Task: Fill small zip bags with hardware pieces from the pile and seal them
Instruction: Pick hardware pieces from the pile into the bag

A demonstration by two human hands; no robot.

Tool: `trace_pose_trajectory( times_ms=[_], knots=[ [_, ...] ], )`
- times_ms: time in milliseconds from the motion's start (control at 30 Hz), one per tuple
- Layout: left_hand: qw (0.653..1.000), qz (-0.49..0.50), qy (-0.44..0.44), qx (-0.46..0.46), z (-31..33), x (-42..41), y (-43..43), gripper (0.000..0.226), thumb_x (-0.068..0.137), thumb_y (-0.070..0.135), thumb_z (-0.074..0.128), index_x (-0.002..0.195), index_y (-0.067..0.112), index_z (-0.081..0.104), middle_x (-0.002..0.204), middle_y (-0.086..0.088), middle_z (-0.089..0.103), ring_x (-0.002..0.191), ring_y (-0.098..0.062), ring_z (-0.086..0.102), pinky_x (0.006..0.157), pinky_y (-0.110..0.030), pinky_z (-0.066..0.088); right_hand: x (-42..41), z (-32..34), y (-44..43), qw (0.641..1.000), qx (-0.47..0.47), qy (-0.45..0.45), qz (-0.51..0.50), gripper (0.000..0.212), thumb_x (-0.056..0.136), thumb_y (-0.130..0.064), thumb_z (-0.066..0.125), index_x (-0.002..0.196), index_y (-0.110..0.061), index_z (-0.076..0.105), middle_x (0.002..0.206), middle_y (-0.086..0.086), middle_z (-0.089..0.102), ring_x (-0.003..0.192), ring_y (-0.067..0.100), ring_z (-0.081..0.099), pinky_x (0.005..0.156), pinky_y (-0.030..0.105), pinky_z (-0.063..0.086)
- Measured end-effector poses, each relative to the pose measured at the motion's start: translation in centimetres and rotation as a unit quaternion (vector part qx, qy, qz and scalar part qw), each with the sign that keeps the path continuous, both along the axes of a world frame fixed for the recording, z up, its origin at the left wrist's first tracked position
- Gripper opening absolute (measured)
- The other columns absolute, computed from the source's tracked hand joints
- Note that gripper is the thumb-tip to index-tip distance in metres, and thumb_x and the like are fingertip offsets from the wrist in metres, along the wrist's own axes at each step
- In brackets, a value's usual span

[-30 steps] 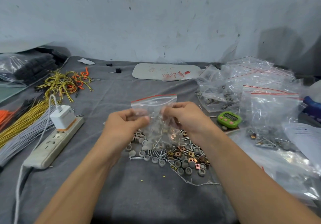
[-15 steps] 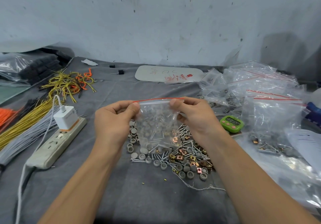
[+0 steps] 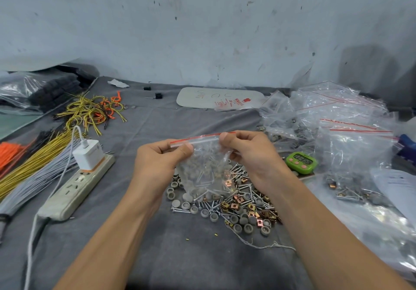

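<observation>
Now a small zip bag [image 3: 208, 172] hangs upright between both hands, just above the pile of hardware [image 3: 238, 206]; the left hand [image 3: 157, 165] pinches the red-striped top edge near its left corner, thumb in front, and the right hand [image 3: 249, 154] pinches the same edge near its right end; the hands are apart, each clamped on the strip, which runs taut between them; whether the seal is pressed closed I cannot tell. Through the clear plastic show grey round caps, silver screws and a copper-coloured clip, gathered in the lower half of the bag; the pile beneath holds the same three kinds of piece, spread on the grey cloth [image 3: 180, 258]. To the right, a green timer [image 3: 301, 162] sits just beyond the right wrist, with a heap of clear bags [image 3: 337, 121] behind it; to the left lies a white power strip [image 3: 74, 190] with a white charger [image 3: 89, 154] plugged in, beside bundles of yellow wires [image 3: 33, 162] and grey wires [image 3: 33, 184].
</observation>
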State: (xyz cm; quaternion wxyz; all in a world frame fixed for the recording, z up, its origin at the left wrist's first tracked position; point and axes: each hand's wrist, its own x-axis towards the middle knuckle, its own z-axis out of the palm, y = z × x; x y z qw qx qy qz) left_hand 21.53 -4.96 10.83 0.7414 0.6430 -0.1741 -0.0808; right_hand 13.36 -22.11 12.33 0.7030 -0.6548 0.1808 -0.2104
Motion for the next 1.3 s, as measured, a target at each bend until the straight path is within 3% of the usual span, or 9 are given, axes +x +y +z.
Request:
trace_pose_trajectory(
  times_ms=[167, 267, 367, 500, 667, 833, 1000, 1167, 1300],
  knots=[
    [1.000, -0.018, -0.006, -0.015, 0.0, -0.3, -0.5, 0.007, 0.083, 0.000, 0.076, 0.089, 0.002, 0.079, 0.077, -0.008, 0.077, 0.066, -0.006, 0.068, 0.061, -0.012, 0.050, -0.1, -0.3, 1.0, 0.996, -0.069, -0.019, 0.052, 0.016, 0.082, -0.007, 0.082, 0.075, -0.021, 0.081, 0.077, 0.002, 0.076, 0.070, 0.008, 0.067, 0.066, 0.022, 0.051],
    [1.000, -0.013, -0.010, -0.016, 0.1, -0.3, -0.6, 0.005, 0.081, -0.001, 0.076, 0.084, 0.002, 0.080, 0.080, -0.014, 0.076, 0.068, -0.011, 0.067, 0.062, -0.015, 0.050, 0.1, -0.4, 1.7, 0.995, -0.073, -0.042, 0.050, 0.021, 0.082, -0.002, 0.080, 0.074, -0.022, 0.082, 0.080, 0.012, 0.077, 0.073, 0.019, 0.068, 0.072, 0.033, 0.056],
    [1.000, -0.003, -0.016, -0.023, 0.2, -0.2, -0.7, 0.008, 0.079, -0.003, 0.076, 0.077, 0.004, 0.080, 0.073, -0.011, 0.074, 0.065, -0.010, 0.065, 0.060, -0.015, 0.049, 0.4, -0.4, 1.9, 0.997, -0.041, -0.054, 0.043, 0.021, 0.082, 0.002, 0.078, 0.071, -0.016, 0.081, 0.073, 0.012, 0.074, 0.067, 0.019, 0.066, 0.066, 0.029, 0.055],
    [0.999, 0.000, -0.033, -0.027, 0.1, -0.2, -0.8, 0.013, 0.079, -0.002, 0.076, 0.074, 0.010, 0.080, 0.070, -0.008, 0.074, 0.066, -0.011, 0.066, 0.062, -0.016, 0.051, 0.5, -0.5, 1.7, 0.998, -0.008, -0.054, 0.037, 0.002, 0.083, 0.000, 0.078, 0.085, 0.000, 0.078, 0.074, 0.015, 0.073, 0.067, 0.023, 0.066, 0.065, 0.031, 0.054],
    [0.998, -0.008, -0.055, -0.022, -0.1, -0.7, -1.3, 0.008, 0.078, 0.007, 0.083, 0.077, 0.014, 0.081, 0.074, -0.009, 0.077, 0.068, -0.014, 0.072, 0.062, -0.021, 0.054, 0.6, -0.8, 1.7, 0.995, -0.035, -0.063, 0.062, 0.007, 0.085, 0.003, 0.075, 0.091, 0.006, 0.078, 0.071, 0.014, 0.072, 0.064, 0.021, 0.067, 0.061, 0.028, 0.053],
    [1.000, -0.006, -0.024, -0.006, -0.2, -0.5, -1.3, 0.006, 0.077, 0.010, 0.084, 0.077, 0.016, 0.081, 0.076, -0.008, 0.077, 0.069, -0.014, 0.073, 0.062, -0.019, 0.054, 0.7, -1.2, 1.8, 0.994, -0.023, -0.078, 0.067, 0.010, 0.083, 0.005, 0.076, 0.093, 0.007, 0.078, 0.078, 0.012, 0.076, 0.066, 0.012, 0.069, 0.059, 0.019, 0.052],
    [1.000, -0.025, 0.013, 0.004, -0.1, -0.8, -1.4, 0.005, 0.077, 0.012, 0.084, 0.076, 0.017, 0.082, 0.079, -0.009, 0.078, 0.072, -0.015, 0.074, 0.062, -0.020, 0.054, 0.8, -1.4, 1.6, 0.997, -0.013, -0.061, 0.048, 0.012, 0.082, 0.002, 0.077, 0.092, 0.008, 0.077, 0.078, 0.015, 0.073, 0.066, 0.014, 0.067, 0.061, 0.022, 0.053],
    [0.999, -0.029, 0.031, 0.014, -0.1, -0.8, -1.4, 0.011, 0.076, 0.014, 0.084, 0.083, 0.007, 0.081, 0.082, -0.013, 0.078, 0.076, -0.021, 0.075, 0.065, -0.025, 0.057, 0.8, -1.5, 1.5, 0.998, -0.016, -0.049, 0.038, 0.014, 0.082, 0.003, 0.078, 0.094, 0.007, 0.077, 0.088, 0.024, 0.075, 0.067, 0.015, 0.068, 0.061, 0.022, 0.053],
    [0.999, -0.032, 0.036, 0.006, -0.1, -0.9, -1.4, 0.014, 0.075, 0.011, 0.084, 0.086, 0.003, 0.079, 0.082, -0.015, 0.077, 0.075, -0.022, 0.075, 0.063, -0.024, 0.056, 0.9, -1.6, 1.5, 0.998, -0.035, -0.042, 0.036, 0.006, 0.081, 0.002, 0.078, 0.088, 0.003, 0.078, 0.078, 0.016, 0.075, 0.068, 0.014, 0.067, 0.062, 0.023, 0.053]
  ],
)
